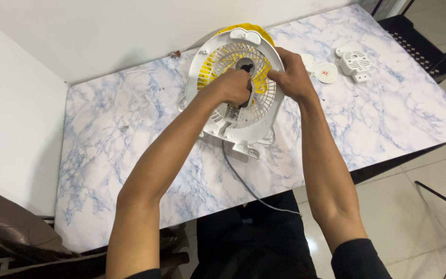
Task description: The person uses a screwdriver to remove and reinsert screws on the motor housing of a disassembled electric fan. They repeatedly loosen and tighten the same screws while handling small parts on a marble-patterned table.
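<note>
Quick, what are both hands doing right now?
Left hand: closed on something dark at the fan grille's middle.
Right hand: gripping the fan grille's rim.

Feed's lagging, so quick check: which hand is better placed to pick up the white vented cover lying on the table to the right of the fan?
Right, probably. The right hand grips the fan housing on the rim nearest the vented cover. The left hand is at the centre hub, with the right arm between it and the cover.
</note>
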